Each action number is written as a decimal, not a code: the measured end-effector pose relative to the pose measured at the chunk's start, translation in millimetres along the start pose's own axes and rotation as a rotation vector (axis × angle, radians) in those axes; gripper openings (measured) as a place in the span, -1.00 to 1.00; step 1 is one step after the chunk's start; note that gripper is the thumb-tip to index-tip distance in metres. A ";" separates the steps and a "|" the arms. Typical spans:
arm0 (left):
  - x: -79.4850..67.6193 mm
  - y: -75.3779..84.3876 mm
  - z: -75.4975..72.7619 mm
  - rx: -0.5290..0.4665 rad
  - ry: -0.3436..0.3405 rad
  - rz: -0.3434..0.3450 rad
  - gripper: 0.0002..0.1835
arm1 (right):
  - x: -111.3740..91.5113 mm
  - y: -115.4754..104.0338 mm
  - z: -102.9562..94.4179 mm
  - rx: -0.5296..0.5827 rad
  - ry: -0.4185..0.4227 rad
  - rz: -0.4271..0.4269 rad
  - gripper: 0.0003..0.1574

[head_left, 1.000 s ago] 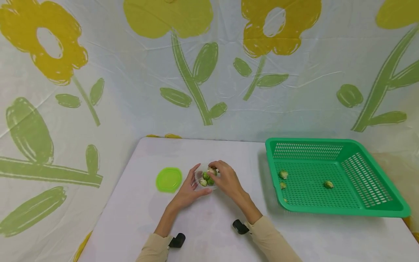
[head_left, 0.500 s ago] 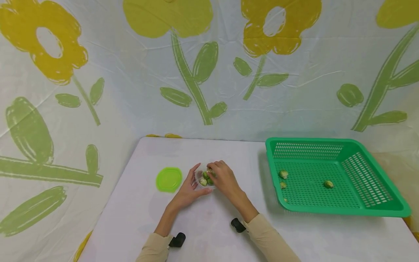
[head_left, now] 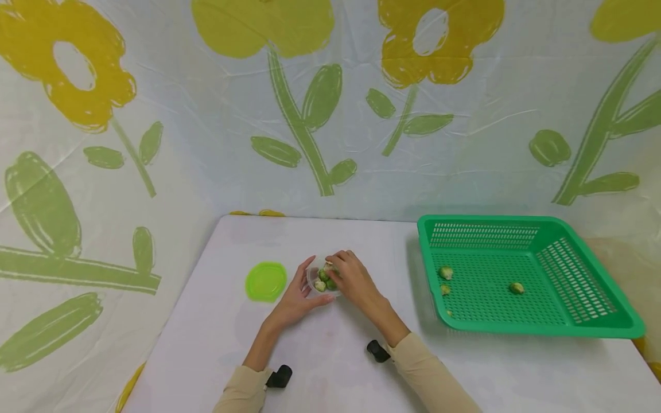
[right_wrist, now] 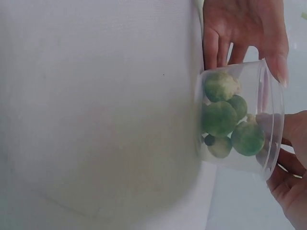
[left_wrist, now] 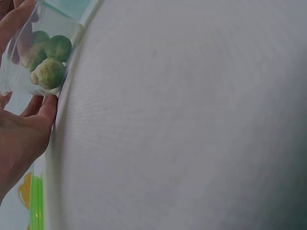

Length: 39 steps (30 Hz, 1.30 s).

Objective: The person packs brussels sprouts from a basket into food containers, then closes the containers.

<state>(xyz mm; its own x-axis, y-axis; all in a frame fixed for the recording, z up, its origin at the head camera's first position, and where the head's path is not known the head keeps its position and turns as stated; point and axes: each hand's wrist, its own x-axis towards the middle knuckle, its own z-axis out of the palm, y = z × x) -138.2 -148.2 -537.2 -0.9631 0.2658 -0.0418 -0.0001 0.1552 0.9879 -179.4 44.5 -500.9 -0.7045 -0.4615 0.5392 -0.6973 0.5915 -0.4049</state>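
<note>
"On the table [head_left: 320, 361], nine o'clock from the basket [head_left: 537, 329]?"
"Tub [right_wrist: 249, 165] of sprouts [right_wrist: 219, 119]; left hand [head_left: 294, 305] grips it from eight."
"Right hand [head_left: 356, 281]?"
"Reaches in from three; can't tell if it pinches any."

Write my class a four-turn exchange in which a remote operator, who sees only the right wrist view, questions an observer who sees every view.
Operator: I see the left hand and the right hand at a clear container with Brussels sprouts in it. What stands off to the person's right?

Observer: In the head view, a large green basket with slotted walls stands there, apart from both hands.

Operator: My picture doesn't show it. Does it hold anything?

Observer: Yes. A few loose sprouts lie on its floor, one away from the others, which are near the left side.
</note>
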 end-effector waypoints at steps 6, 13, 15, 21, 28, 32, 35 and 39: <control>0.9 -0.7 0.2 -0.016 -0.003 0.016 0.13 | -1.4 1.4 -9.2 0.022 -0.002 -0.012 -0.68; 1.6 -2.9 -0.3 0.002 0.002 0.007 0.13 | -4.5 2.7 -24.5 0.018 0.006 -0.014 -0.72; 1.9 -3.4 -0.2 0.005 0.003 0.003 0.13 | -5.1 3.0 -30.2 0.011 0.009 -0.014 -0.73; 2.4 -3.4 0.5 0.010 0.008 0.008 0.14 | -6.1 5.5 -47.7 -0.009 0.042 -0.041 -0.74; 1.4 -2.1 1.0 0.014 0.013 0.001 0.15 | -8.0 9.6 -69.4 -0.024 0.080 -0.045 -0.75; 1.0 -1.5 1.1 0.016 0.015 -0.012 0.15 | -9.7 15.0 -79.3 -0.037 0.126 -0.061 -0.74; 1.0 -2.2 0.7 0.014 0.012 -0.012 0.14 | -10.7 20.3 -86.7 -0.036 0.157 -0.079 -0.73; 1.5 -4.5 -0.5 0.012 0.004 -0.005 0.15 | -13.5 26.4 -97.5 -0.045 0.170 -0.077 -0.72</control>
<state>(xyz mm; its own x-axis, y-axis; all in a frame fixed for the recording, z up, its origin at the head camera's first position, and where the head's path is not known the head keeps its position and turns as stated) -139.8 -149.0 -541.6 -0.9641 0.2616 -0.0457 -0.0012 0.1680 0.9858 -175.4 130.8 -446.9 -0.6144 -0.3898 0.6859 -0.7387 0.5897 -0.3265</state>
